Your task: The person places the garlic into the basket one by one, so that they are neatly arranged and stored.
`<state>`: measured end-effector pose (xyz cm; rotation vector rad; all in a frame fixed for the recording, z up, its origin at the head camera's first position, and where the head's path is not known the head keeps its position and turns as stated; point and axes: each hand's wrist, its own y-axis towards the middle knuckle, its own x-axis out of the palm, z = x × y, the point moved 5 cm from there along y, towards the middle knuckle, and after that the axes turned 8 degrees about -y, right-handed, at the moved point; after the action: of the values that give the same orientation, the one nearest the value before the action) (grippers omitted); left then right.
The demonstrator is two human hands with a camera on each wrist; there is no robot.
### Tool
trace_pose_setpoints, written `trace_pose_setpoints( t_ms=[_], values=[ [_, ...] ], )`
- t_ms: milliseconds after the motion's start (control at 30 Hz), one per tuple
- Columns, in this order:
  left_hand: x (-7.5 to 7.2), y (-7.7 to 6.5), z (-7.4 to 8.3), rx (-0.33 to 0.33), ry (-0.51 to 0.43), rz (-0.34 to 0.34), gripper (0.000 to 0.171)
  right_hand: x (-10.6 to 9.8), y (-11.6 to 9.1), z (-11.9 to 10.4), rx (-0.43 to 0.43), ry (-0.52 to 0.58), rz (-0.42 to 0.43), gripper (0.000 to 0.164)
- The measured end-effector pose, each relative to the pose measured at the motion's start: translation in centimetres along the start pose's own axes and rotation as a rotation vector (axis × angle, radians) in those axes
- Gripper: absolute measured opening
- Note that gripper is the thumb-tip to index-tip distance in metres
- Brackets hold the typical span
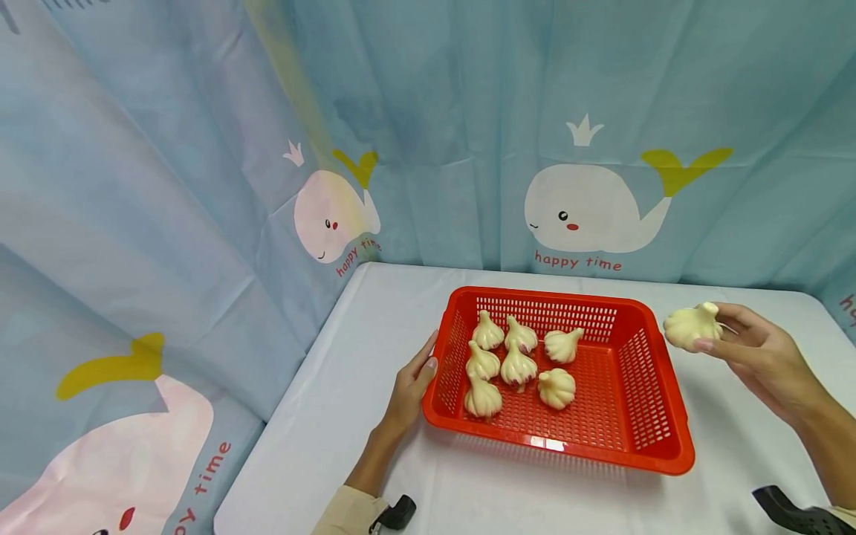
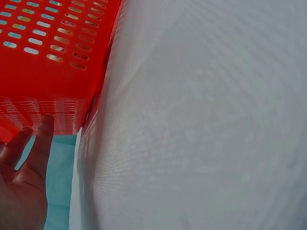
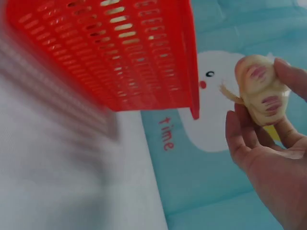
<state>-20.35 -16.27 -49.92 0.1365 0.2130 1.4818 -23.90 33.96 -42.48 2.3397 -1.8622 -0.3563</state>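
Observation:
In the head view, my left hand (image 1: 406,394) holds the left end of a red plastic basket (image 1: 658,461), thumb at the rim. The left wrist view has straight fingers (image 2: 41,148) against the basket's outer wall. Several pale garlic bulbs (image 1: 518,365) lie in the basket's left and middle parts, stems mostly upward. Beyond its right end, my right hand (image 1: 769,357) pinches another garlic bulb (image 1: 691,327) between thumb and fingers, raised above the table. Purple streaks and a tuft of roots mark this bulb (image 3: 261,88) in the right wrist view.
The basket stands on a white-covered table (image 1: 321,431). Behind and to the left hangs a blue curtain (image 1: 441,148) printed with whales. Dark wrist straps (image 1: 399,513) show at the lower edge of the head view.

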Motion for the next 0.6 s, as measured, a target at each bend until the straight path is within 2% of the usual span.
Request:
trace_pose_setpoints(
  t_ms=[200,433,600],
  values=[
    [0.0,0.0,0.0,-0.004,-0.013,0.001,0.051,1.0,0.4,-1.9,-0.007,-0.074,-0.02,0.046],
    [0.0,0.0,0.0,-0.011,-0.022,-0.005,0.051,2.3,1.0,-3.6,-0.024,-0.077,-0.057,0.044],
    [0.0,0.0,0.0,-0.004,-0.02,-0.012,0.052,2.9,1.6,-4.2,-0.023,-0.082,-0.034,0.045]
  ],
)
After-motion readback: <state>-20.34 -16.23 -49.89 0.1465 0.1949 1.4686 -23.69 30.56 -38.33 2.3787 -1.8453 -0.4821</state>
